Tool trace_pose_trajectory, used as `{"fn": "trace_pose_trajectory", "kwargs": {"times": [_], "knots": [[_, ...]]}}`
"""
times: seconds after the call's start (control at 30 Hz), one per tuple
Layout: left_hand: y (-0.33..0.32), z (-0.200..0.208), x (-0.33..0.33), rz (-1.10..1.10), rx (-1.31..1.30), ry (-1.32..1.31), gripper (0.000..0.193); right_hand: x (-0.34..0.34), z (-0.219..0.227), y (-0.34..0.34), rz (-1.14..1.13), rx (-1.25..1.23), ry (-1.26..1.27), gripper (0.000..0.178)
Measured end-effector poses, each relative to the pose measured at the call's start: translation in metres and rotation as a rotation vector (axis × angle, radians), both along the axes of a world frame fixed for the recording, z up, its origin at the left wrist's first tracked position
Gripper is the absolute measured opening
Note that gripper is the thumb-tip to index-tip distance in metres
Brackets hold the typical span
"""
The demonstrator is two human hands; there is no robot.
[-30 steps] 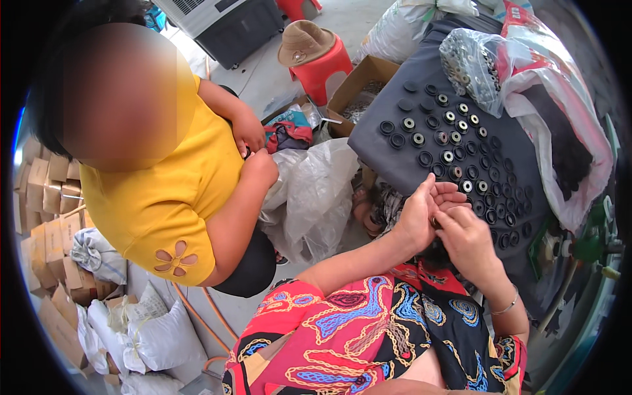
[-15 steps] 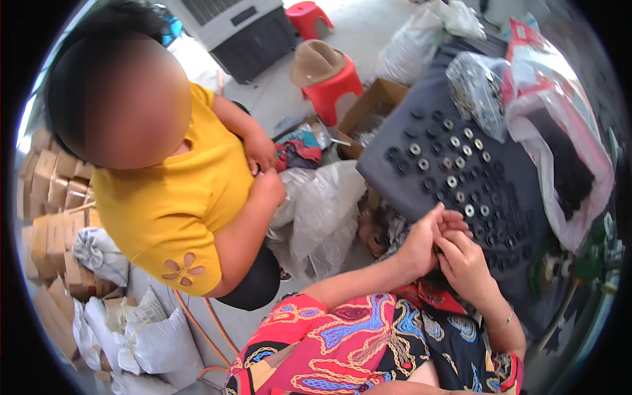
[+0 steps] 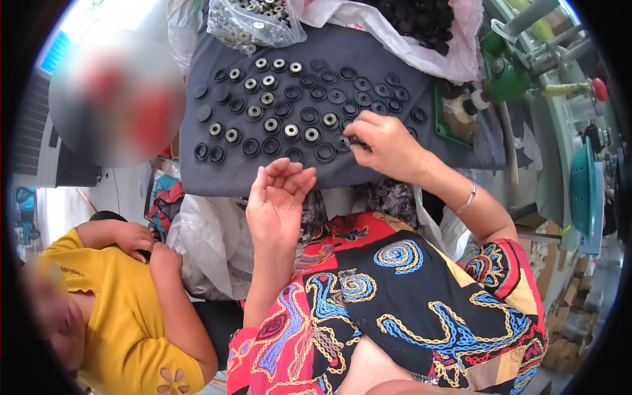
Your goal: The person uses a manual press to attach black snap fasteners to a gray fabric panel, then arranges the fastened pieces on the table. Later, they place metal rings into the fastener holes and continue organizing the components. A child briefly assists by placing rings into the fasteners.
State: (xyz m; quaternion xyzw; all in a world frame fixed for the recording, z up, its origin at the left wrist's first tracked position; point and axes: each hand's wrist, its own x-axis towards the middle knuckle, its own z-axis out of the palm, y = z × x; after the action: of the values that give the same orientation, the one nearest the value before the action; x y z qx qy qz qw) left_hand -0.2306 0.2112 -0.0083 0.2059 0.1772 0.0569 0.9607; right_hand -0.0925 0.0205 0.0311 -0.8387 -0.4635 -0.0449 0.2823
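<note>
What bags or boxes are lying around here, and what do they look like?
Clear plastic bag: top edge of the dark board, lumpy, full of shiny metal rings.
White-pink plastic bag: top right of the board, open, holding black round parts.
Crumpled clear bag: below the board, beside the left hand, whitish.
Cardboard boxes: far right edge, brown, small and blurred.
No screens or signs show.

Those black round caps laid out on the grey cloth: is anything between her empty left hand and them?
Nothing visible. The left hand hovers open at the grey cloth's near edge, the black round caps just beyond; the right hand works off to its side.
</note>
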Motion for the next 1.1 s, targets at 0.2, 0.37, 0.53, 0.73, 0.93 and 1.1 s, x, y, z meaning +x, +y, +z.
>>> {"fn": "trace_pose_trajectory", "kwargs": {"times": [0.2,0.37,0.53,0.73,0.93,1.1], "knots": [[-0.002,0.0,0.001,0.042,0.035,0.015,0.032,0.012,-0.019,0.005,0.037,-0.129,-0.053,0.009],[0.003,-0.001,0.001,0.064,0.055,0.027,0.03,0.012,-0.021,0.009,0.046,-0.154,-0.067,0.007],[0.004,-0.005,0.003,0.066,0.062,0.038,0.029,0.01,-0.014,0.015,0.082,-0.257,-0.074,0.006],[0.004,-0.001,0.005,0.088,0.084,0.045,0.026,0.009,-0.007,0.021,0.091,-0.351,-0.082,0.005],[0.022,0.01,0.005,0.221,0.377,0.001,0.019,0.014,-0.009,0.016,0.07,-0.318,-0.027,0.011],[0.082,0.016,0.027,0.529,1.03,0.11,0.017,0.021,0.019,0.034,0.055,-0.119,-0.139,0.017]]}}
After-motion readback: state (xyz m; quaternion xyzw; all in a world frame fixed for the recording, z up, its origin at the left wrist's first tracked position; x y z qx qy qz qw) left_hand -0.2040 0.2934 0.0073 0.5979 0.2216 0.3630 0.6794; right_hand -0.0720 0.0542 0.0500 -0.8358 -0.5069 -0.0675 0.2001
